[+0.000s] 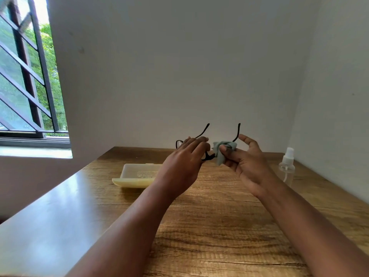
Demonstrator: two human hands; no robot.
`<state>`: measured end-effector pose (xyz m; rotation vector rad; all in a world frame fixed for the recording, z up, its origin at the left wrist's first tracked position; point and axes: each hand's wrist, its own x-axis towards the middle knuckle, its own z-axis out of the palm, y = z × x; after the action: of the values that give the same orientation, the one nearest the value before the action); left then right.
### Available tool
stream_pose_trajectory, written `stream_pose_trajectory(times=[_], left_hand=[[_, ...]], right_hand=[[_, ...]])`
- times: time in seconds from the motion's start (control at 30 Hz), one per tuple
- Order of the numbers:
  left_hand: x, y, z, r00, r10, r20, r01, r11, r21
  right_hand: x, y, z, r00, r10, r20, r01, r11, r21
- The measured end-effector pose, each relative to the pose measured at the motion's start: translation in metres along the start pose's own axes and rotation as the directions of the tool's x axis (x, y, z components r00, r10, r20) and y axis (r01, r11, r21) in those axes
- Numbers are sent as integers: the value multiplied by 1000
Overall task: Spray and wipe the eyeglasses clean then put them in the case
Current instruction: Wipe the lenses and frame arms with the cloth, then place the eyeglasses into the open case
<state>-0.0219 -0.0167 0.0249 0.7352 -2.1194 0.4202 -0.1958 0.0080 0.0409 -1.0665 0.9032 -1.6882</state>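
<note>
Left hand (184,158): 1, raised above the table (219,226), back of the hand facing the camera, forearm reaching in from the near edge; fingers curling round the left side of the eyeglasses (203,134) and gripping the frame.

Right hand (246,161): 1, raised at the same height, palm turned inward; thumb and forefinger pinching the cloth (222,151) over the right lens, the other fingers spreading loosely upward.

Eyeglasses: 1 pair, dark frame, being held in the air between the 2 hands over the far middle of the table; both temple arms are standing unfolded and pointing up toward the wall (179,66). The right lens is lying hidden inside the cloth.

Cloth: 1, grey-green, bunching around the right side of the frame.

Case (135,175): 1, pale yellow, lying open on the table toward its far left part, partly hiding behind the left wrist.

Spray bottle (287,166): 1, clear with a white nozzle, standing upright near the far right corner, well apart from both hands.

Window (26,76): 1, barred, showing greenery, sitting beyond the left edge
</note>
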Motion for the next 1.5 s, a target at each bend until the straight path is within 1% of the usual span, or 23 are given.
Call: stream_pose_trajectory(times=[0.1,0.23,0.37,0.5,0.57,0.63,0.7,0.77,0.8,0.83,0.9,0.97,1.0,1.07,1.2,1.27,1.3,1.33,1.37,1.43,1.5], left_hand=[[0,3,-3,1000,9,20,-9,999,-33],[0,6,-3,998,47,44,-42,993,-109],[0,8,-1,995,86,60,-76,986,-149],[-1,5,1,995,93,39,-84,981,-174],[-2,4,0,999,46,-2,-45,974,-222],[-2,2,-2,997,-51,-60,31,955,-296],[0,-2,-2,976,-152,-157,87,930,-358],[3,-9,-1,929,-277,-244,154,892,-426],[3,-12,-1,898,-353,-264,201,860,-468],[4,-15,-2,862,-431,-268,253,822,-510],[5,-19,-5,783,-567,-255,335,730,-596],[5,-24,-7,701,-674,-232,374,625,-686],[4,-27,-6,664,-715,-219,387,579,-718],[0,-34,-4,599,-782,-170,398,475,-784],[0,-37,-5,509,-861,-17,374,238,-896],[1,-36,-6,499,-866,42,337,149,-929],[1,-35,-7,506,-861,63,324,122,-938],[2,-33,-8,514,-854,80,319,103,-942],[2,-31,-9,523,-847,99,318,86,-944],[2,-28,-11,546,-825,144,321,48,-946],[2,-24,-12,580,-793,184,324,17,-946]], right_hand=[[5,-6,-7,993,-24,-118,30,998,51],[12,-14,-19,953,-87,-292,119,988,93],[15,-19,-27,926,-134,-354,184,976,113],[16,-20,-29,879,-256,-403,289,957,20],[16,-21,-30,840,-329,-430,354,935,-24],[17,-21,-32,811,-372,-452,388,920,-61],[19,-18,-33,806,-387,-447,370,920,-128],[21,-12,-35,818,-412,-402,322,906,-273],[23,-9,-36,826,-433,-362,289,875,-388],[23,-5,-36,840,-452,-301,253,815,-521],[22,2,-36,876,-463,-138,206,617,-759],[20,8,-36,908,-419,10,196,404,-894],[19,10,-35,926,-373,60,191,324,-926],[16,13,-34,960,-256,111,167,211,-963],[11,13,-33,997,-16,75,76,100,-992],[11,11,-33,996,74,50,46,61,-997],[11,10,-34,996,79,45,39,84,-996],[11,8,-33,998,49,44,36,157,-987],[10,5,-31,999,-2,36,35,268,-963],[11,1,-29,993,-117,-23,40,513,-858],[14,-3,-28,980,-158,-120,28,711,-703]])
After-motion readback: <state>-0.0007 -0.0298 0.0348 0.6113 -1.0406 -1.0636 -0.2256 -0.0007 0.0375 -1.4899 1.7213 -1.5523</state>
